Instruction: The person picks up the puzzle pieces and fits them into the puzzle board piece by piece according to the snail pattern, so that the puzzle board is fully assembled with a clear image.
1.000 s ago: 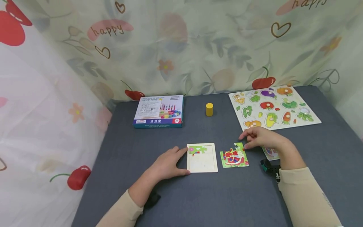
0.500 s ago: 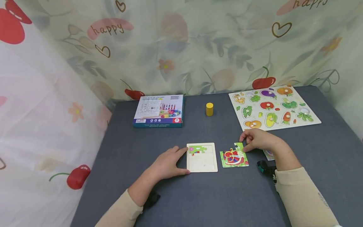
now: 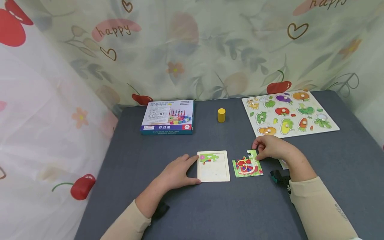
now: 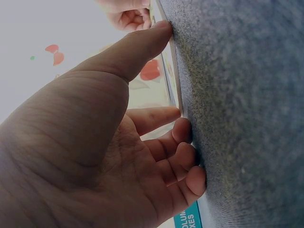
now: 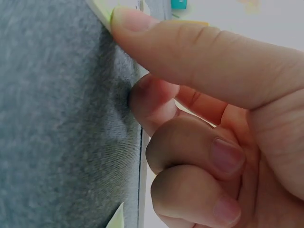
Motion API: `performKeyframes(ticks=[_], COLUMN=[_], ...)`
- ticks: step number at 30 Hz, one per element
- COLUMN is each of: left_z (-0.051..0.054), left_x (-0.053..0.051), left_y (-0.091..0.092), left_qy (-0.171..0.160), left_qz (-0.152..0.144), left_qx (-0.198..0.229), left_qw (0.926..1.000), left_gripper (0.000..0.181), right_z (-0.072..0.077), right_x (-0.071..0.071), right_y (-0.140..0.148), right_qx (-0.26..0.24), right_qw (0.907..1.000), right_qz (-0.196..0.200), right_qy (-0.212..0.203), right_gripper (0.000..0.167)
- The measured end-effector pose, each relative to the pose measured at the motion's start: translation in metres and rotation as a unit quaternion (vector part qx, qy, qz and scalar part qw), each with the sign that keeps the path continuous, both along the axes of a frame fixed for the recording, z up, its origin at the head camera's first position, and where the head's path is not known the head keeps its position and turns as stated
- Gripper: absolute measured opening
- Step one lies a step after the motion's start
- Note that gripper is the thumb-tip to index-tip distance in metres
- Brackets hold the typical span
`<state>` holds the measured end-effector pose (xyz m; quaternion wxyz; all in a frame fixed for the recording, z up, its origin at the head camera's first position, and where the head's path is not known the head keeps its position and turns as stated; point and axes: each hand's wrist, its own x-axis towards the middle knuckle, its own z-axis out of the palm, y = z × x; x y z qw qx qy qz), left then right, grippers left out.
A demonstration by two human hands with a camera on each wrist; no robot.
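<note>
A square wooden puzzle tray [image 3: 213, 174] lies on the table, with a green puzzle piece [image 3: 211, 157] in its upper left. My left hand [image 3: 177, 173] touches the tray's left edge, thumb at the lower corner and straight index finger at the upper one. Right of the tray lie several joined-looking puzzle pieces [image 3: 246, 168] with a red and yellow swirl. My right hand [image 3: 274, 148] pinches the upper right green puzzle piece [image 3: 251, 153] between thumb and index finger; its other fingers are curled. In the right wrist view the thumb [image 5: 135, 23] presses the piece's edge.
Beyond the right hand lies a vegetable puzzle board [image 3: 277, 121]. Another printed card [image 3: 283, 164] is mostly hidden under the right wrist. A yellow cylinder [image 3: 221, 115] and a toy box [image 3: 167, 117] stand at the back, before a patterned curtain [image 3: 186, 50].
My right hand has shifted slightly left, and its thumb and index finger have closed in on the green puzzle piece. The left hand and tray stay in place.
</note>
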<state>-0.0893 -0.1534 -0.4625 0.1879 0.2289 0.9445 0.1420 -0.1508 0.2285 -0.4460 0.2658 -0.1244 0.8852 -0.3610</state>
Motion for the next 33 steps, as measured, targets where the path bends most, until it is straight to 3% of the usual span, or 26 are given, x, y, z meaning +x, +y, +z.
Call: performKeyframes(ticks=[20,26,33], left_z=[0.000,0.000,0.000], left_x=[0.001,0.001,0.000], left_y=[0.000,0.000,0.000], left_qy=[-0.001,-0.003,0.000], left_qz=[0.002,0.003,0.002], left_qx=[0.000,0.003,0.001], left_qw=[1.0000,1.0000,1.0000], left_gripper=[0.093,0.093,0.093], right_z=[0.010,0.009,0.006], right_x=[0.008,0.009,0.006], right_y=[-0.014,-0.016,-0.012], right_qx=[0.077,0.081,0.060], right_qw=[0.9940,0.9940,0.9970], right_qz=[0.008,0.003,0.008], right_qy=[0.077,0.073,0.049], right_gripper=[0.024,0.020,0.031])
